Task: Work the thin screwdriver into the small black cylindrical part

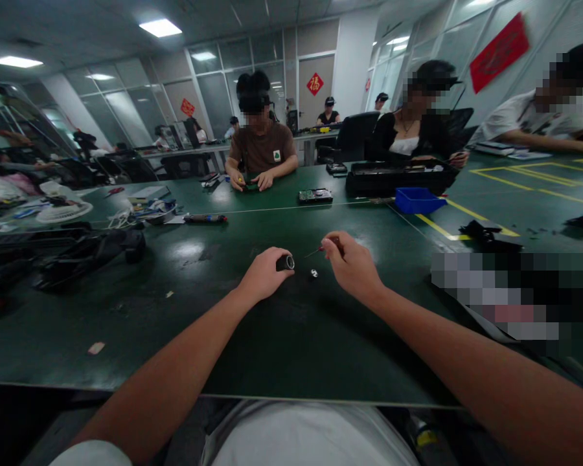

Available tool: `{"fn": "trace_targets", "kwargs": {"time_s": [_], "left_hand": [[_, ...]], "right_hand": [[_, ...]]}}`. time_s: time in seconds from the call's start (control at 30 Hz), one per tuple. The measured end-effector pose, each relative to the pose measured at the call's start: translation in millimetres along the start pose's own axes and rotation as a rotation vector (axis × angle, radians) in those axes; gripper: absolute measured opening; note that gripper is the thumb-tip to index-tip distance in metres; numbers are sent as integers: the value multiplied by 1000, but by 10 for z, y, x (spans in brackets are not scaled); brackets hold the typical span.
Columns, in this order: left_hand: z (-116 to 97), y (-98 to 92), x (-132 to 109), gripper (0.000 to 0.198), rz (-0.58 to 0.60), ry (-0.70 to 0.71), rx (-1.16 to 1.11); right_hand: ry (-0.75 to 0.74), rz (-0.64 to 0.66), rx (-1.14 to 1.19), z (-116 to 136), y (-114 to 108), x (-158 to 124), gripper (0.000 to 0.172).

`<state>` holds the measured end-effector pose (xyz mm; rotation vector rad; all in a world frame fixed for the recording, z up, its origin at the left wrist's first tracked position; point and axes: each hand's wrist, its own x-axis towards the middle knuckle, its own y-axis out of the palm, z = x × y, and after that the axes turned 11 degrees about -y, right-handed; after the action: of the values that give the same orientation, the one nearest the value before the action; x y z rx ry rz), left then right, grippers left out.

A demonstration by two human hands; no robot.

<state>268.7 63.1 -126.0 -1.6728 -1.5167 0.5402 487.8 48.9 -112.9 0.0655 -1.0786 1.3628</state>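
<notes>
My left hand [267,275] is closed around a short black cylinder [285,263] with a pale ring at its open end, which faces right. Opposite it, my right hand [347,259] pinches a thin screwdriver [315,251] with a reddish handle. The screwdriver's slim shaft points left toward the cylinder, and a gap lies between them. On the green table between my hands sits a small white and black part [313,274], touched by neither hand. Most of the screwdriver's handle is hidden by my fingers.
Across the green table [252,349], a person [262,145] handles a small item. A circuit board [315,195], a blue bin [419,200] and a long black housing [401,178] stand farther back. Black parts [90,255] lie left; a dark tube-like tool [205,219] lies beyond my left hand.
</notes>
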Motion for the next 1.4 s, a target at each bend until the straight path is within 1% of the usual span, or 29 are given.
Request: {"fn": "trace_targets", "kwargs": {"time_s": [0.1,0.17,0.23,0.3,0.37,0.43,0.6,0.7,0.77,0.87,0.93,1.03,1.17,1.23,1.27,1.33,1.4], "left_hand": [[-38,-5,-14,32,-7,-21,-61],[-67,-4,-26,34,27,-33,-120],[-104,-1,-38,35,85,-59,-209],[-155,-3,-53,33,167,-99,-308],[-225,-22,-70,35,241,-139,-351],[-305,-58,-86,37,273,-149,-302],[-432,-112,-60,29,226,-70,-93],[-425,-48,6,24,243,30,39],[-402,24,54,27,258,96,187],[-365,129,116,34,305,84,369],[-346,177,153,36,324,66,413],[-318,206,209,32,314,98,413],[-287,158,283,28,341,135,385],[-273,91,308,27,375,94,321],[-262,46,315,28,397,51,263],[-222,-63,320,30,445,-76,97],[-143,-192,315,30,459,-223,-103]], "right_hand": [[6,-10,13,-16,-2,-4,24],[10,-22,19,-31,-2,-3,24],[14,-32,24,-38,-4,0,25],[21,-30,30,-33,-8,2,25],[23,-24,38,-21,-13,1,25],[17,-19,44,-10,-18,-1,24],[7,-17,51,3,-22,1,22],[4,-21,52,1,-19,8,22],[-3,-30,53,-5,-14,12,22],[-8,-36,54,-21,-7,13,22],[-6,-36,54,-31,-4,12,22],[-16,-36,55,-39,-6,10,23],[-20,-26,56,-37,-14,7,23],[-21,-28,59,-37,-16,5,24],[-21,-30,59,-36,-18,5,24],[-20,-30,62,-34,-22,3,26],[-15,-24,69,-26,-30,3,27]]}}
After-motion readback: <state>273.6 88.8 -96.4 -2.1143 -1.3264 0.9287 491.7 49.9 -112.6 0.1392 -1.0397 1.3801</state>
